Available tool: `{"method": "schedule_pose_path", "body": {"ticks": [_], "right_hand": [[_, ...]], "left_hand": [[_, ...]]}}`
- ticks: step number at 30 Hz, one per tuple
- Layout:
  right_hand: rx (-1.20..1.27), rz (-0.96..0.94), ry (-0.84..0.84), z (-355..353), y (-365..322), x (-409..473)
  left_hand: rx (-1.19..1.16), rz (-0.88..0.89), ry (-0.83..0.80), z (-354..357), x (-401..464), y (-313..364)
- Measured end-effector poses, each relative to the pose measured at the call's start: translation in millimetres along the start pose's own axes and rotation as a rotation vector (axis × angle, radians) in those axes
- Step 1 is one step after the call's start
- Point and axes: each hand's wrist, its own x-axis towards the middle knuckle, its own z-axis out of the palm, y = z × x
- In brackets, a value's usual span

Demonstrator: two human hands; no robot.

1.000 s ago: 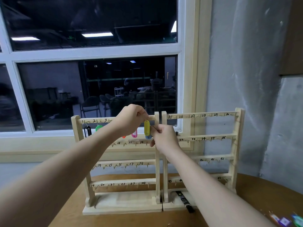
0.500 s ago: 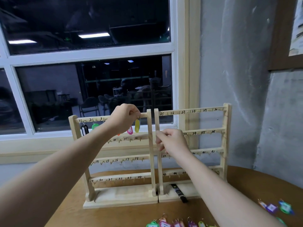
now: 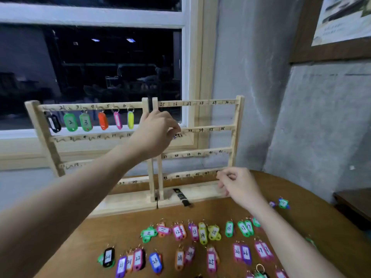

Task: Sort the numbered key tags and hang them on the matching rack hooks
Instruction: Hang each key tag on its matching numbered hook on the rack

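Two wooden racks stand side by side on the table, the left rack [image 3: 41, 125] and the right rack [image 3: 237, 117], with handwritten numbers above their hooks. The left rack's top row carries a black tag [image 3: 53, 123], green tags 2 [image 3: 70, 122] and 3 [image 3: 86, 122], an orange tag [image 3: 103, 121], a pink tag [image 3: 117, 120] and a yellow tag [image 3: 130, 120]. My left hand [image 3: 158, 131] hovers before the centre posts with loosely curled fingers and nothing plainly in it. My right hand [image 3: 237, 184] is low by the right rack's bottom row, loosely curled and holding nothing. Several numbered tags [image 3: 202, 232] lie in rows on the table.
A black marker [image 3: 182, 197] lies on the right rack's base. A few loose tags [image 3: 283, 203] sit at the table's right side. The wooden table [image 3: 84, 243] is round-edged; a dark piece of furniture [image 3: 355, 201] stands to its right. A window and a grey wall are behind the racks.
Both hands have let go of the yellow tag, which now hangs on hook 6. My left hand moved right, my right hand dropped down and right. The view tilted down onto the table's tags.
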Motion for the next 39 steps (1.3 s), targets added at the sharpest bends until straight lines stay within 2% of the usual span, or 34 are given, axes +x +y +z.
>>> {"method": "schedule_pose_path", "body": {"ticks": [5, 7, 13, 19, 24, 33, 39], "right_hand": [[-0.134, 0.157, 0.101, -55.1, 84.0, -27.2], [-0.202, 0.203, 0.111, -69.1, 108.3, -35.1], [-0.391, 0.288, 0.144, -107.9, 162.0, -42.9], [-0.457, 0.262, 0.048, -93.9, 190.1, -17.4], [-0.54, 0.175, -0.024, -65.0, 199.7, 12.2], [-0.599, 0.134, -0.007, -53.2, 205.4, 35.6], [-0.609, 0.143, -0.076, -47.1, 197.4, 42.0]], "left_hand": [[-0.073, 0.15, -0.346, 79.6, -4.2, 63.7], [-0.104, 0.177, -0.439, 110.4, -7.6, 76.5], [-0.438, 0.096, -0.669, 200.1, -0.2, 132.8], [-0.54, -0.001, -0.726, 267.0, -1.6, 161.0], [-0.618, -0.017, -0.726, 292.6, 0.9, 165.4], [-0.576, 0.003, -0.735, 311.3, 4.8, 159.1], [-0.53, -0.007, -0.757, 305.1, -4.9, 140.1]]}}
